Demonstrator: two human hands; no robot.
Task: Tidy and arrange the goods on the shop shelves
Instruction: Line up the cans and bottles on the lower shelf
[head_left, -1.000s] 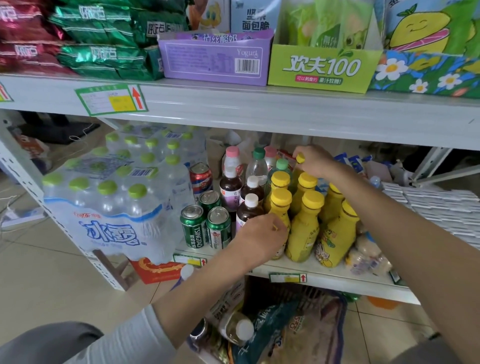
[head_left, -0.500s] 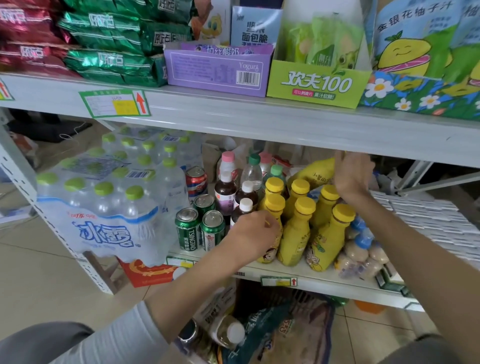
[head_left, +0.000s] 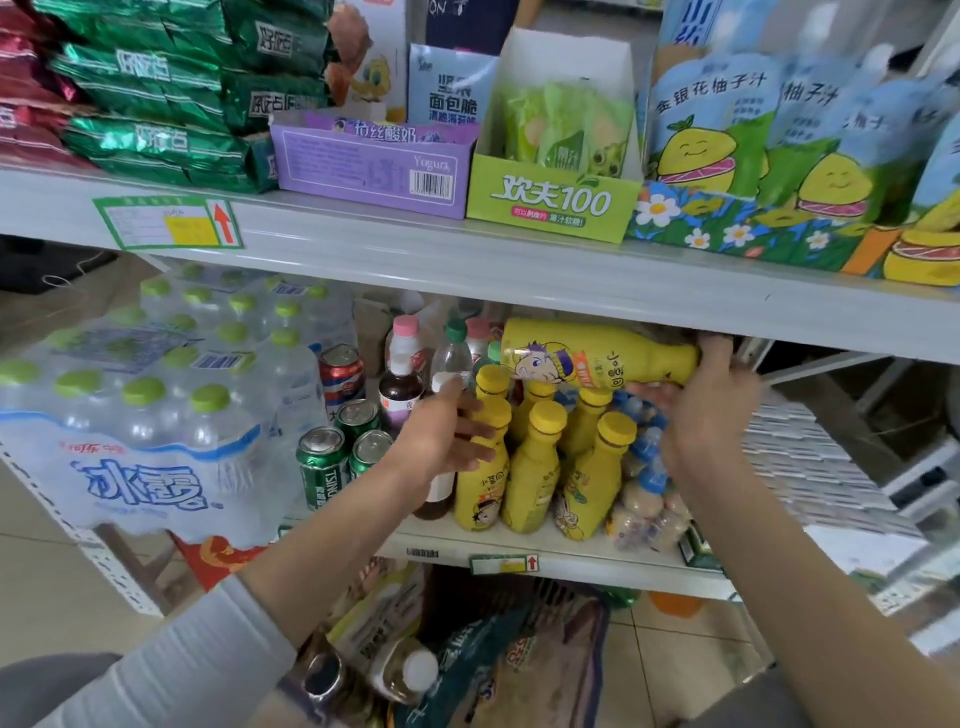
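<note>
Soft, even daylight, shade under the upper shelf (head_left: 467, 270), both hands motion-blurred, wide-angle bending at the edges.

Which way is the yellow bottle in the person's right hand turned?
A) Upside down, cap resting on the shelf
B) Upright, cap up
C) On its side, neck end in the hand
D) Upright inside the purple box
C: the yellow bottle lies sideways just under the upper shelf, its neck end gripped by the right hand, above the standing yellow bottles.
</note>
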